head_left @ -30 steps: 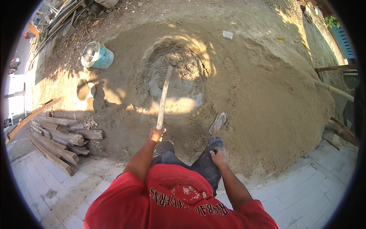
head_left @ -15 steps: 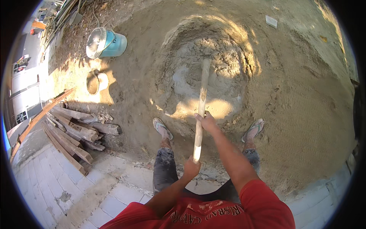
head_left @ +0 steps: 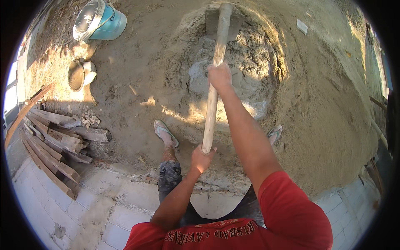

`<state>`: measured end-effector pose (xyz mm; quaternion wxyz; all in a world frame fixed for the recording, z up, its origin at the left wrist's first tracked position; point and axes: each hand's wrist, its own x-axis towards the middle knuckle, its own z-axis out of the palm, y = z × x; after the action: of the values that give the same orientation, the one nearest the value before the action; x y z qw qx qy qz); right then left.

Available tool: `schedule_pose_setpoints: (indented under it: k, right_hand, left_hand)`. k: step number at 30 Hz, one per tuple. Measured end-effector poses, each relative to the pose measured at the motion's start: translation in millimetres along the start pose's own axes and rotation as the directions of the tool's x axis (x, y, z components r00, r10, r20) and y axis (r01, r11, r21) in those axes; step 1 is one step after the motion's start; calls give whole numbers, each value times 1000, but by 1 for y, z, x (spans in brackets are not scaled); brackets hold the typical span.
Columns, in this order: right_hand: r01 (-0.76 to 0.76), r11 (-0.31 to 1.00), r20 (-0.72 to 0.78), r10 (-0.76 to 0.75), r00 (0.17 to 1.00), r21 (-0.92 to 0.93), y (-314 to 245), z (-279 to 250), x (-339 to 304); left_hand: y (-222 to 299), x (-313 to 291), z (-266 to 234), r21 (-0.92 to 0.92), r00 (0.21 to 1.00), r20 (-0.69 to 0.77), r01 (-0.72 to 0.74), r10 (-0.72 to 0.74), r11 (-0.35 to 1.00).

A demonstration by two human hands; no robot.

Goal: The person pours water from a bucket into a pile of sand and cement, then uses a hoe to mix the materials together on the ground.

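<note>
Both of my hands grip the long wooden handle of a hoe (head_left: 211,109). My left hand (head_left: 202,157) is closed round the handle's near end. Farther up, my right hand (head_left: 220,76) wraps round its middle. The hoe's broad, flat grey blade (head_left: 212,26) is at the far side of a round hollow, over its rim; whether it touches the ground I cannot tell. Wet grey mortar (head_left: 243,66) lies in the hollow, lumpy at the back and smoother, with a watery patch, at the left. My sandalled feet stand on either side of the hollow's near edge.
At the upper left stands a blue bucket (head_left: 109,26), with a smaller mortar-coated bucket (head_left: 88,73) nearer. Old timber pieces (head_left: 62,141) are piled at the left, beside pale paving (head_left: 112,218). A white block (head_left: 302,27) lies at the far right on sandy ground.
The hoe has gone up and away from me, its blade lifting out of the mortar to the far rim. Both hands moved forward with it, the right one farthest. My view has shifted slightly.
</note>
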<state>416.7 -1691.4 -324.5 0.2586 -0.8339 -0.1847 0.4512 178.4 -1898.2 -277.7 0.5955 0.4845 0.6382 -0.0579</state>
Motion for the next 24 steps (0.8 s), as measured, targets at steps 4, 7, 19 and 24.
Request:
schedule_pose_setpoints:
  k: [4,7,19,24]
  right_hand:
    - [491,586,511,-148,847,-644,173,26,31]
    - [-1,878,181,99,979,-479,270,39,-20]
    - [126,982,-201,-97,975,139,15,-54,-47]
    - [-207,960,201,168,965,190,113,-2,72]
  left_hand:
    - [12,-74,86,-328,906,301,391,-297,860]
    - [-9,-136,93,-382,903,342,385,-258,840]
    - [16,-25,30,40,998,54,36,-38,999]
    - [-9,24,65,77,995,30,93,-96,993]
